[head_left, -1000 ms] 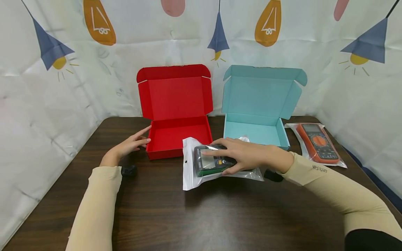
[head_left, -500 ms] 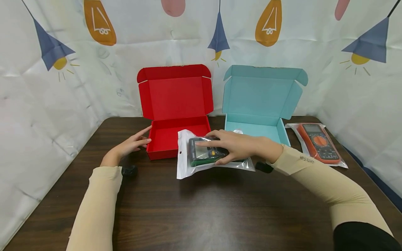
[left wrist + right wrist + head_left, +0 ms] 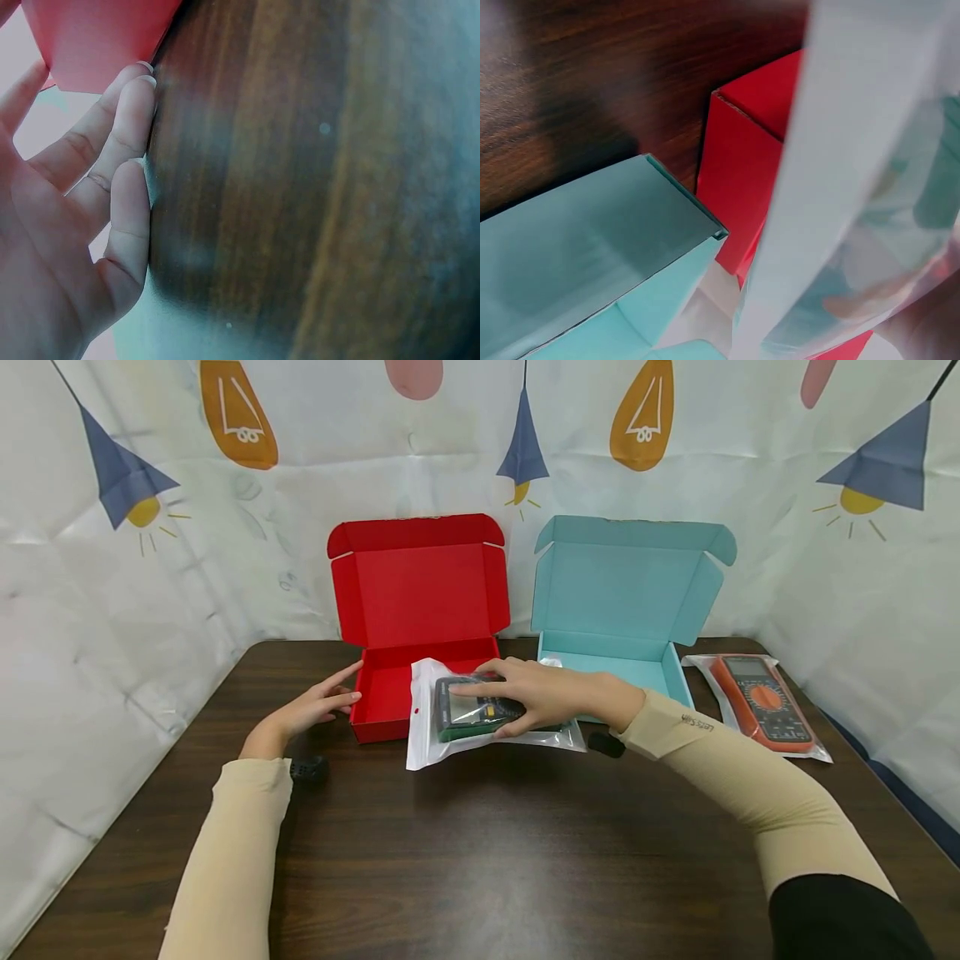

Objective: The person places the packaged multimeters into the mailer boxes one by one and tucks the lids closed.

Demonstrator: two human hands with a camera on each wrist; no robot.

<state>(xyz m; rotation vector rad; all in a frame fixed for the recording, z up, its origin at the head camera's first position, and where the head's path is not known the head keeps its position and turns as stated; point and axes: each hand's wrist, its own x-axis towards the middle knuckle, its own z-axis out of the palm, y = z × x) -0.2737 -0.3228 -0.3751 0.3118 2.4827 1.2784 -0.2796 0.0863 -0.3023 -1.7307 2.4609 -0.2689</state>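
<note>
A dark multimeter with green sides (image 3: 459,714), sealed in a white-edged clear plastic bag (image 3: 425,745), is held from above by my right hand (image 3: 543,689). It hangs slightly tilted over the front right part of the open red box (image 3: 420,597), its shadow on the table below. In the right wrist view the bag (image 3: 847,150) covers much of the picture. My left hand (image 3: 303,714) reaches the red box's left side with extended fingers and grips nothing; the left wrist view shows its fingertips at the red wall (image 3: 105,45).
An open light-blue box (image 3: 615,589) stands right of the red one. At the table's right edge lies an orange multimeter (image 3: 765,697) in its own clear bag. A printed white cloth (image 3: 337,435) hangs behind the brown table (image 3: 495,860).
My right hand has carried the bagged multimeter left and farther away, toward the red box. The left hand has stayed at the box's side.
</note>
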